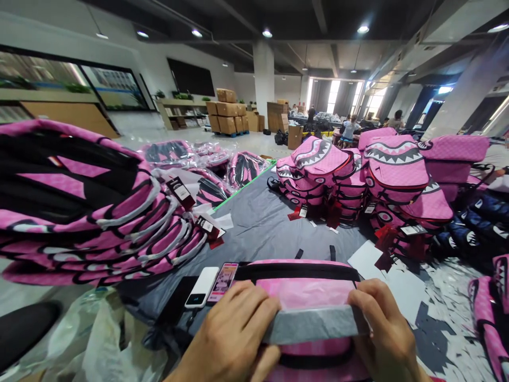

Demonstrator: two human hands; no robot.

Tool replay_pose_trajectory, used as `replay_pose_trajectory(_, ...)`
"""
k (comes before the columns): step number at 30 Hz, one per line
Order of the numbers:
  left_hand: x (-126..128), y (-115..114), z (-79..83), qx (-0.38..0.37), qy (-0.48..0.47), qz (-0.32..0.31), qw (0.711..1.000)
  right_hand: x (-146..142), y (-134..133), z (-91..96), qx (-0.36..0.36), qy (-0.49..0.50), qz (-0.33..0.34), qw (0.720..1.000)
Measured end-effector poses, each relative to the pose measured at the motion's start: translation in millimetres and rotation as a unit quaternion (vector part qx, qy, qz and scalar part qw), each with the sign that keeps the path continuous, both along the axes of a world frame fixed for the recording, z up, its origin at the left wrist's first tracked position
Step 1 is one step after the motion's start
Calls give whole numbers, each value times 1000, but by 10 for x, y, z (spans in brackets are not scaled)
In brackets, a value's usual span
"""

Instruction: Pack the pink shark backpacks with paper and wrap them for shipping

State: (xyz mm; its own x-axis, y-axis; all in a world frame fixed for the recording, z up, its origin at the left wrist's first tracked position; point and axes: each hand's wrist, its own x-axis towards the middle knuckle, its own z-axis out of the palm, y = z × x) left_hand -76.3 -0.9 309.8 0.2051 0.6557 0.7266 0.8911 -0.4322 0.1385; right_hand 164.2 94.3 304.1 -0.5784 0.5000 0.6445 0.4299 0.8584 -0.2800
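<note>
At nine o'clock leans a stack of pink backpacks [119, 212]. A white power bank [202, 288] and a phone [222, 282] lie at seven o'clock, just beside the left hand [230, 329], whose curled fingers pinch one end of a grey strip [318, 324]. The strip crosses above a pink bag [318, 347] at six o'clock. At five o'clock the right hand [387, 318], closed likewise, grips the other end. The step in hand seems to be handling the strip over the bag; the next move probably calls for even, steady tension from both hands.
</note>
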Motion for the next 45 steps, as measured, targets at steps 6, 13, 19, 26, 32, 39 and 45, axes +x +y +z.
replay_pose_trajectory(6,36,43,-109,67,21,47,996,51,-52,66,-24,30,85,996)
replay_pose_trajectory(13,-73,-34,-48,-22,53,-48,997,69,14,14,53,59,23,997)
replay_pose_trajectory(19,-148,-29,-218,57,86,-28,994,235,-56,251,-114,-16,97,989)
replay_pose_trajectory(26,-41,-74,-402,150,-14,77,986,35,275,562,-256,-163,121,945)
replay_pose_trajectory(32,-2,32,-363,143,-99,50,984,-54,485,613,-202,-183,206,940)
replay_pose_trajectory(39,-256,281,135,-264,-133,-224,929,-156,819,309,-160,-32,425,890)
replay_pose_trajectory(45,-507,416,6,-348,-207,-177,897,-289,879,212,-168,-64,382,907)
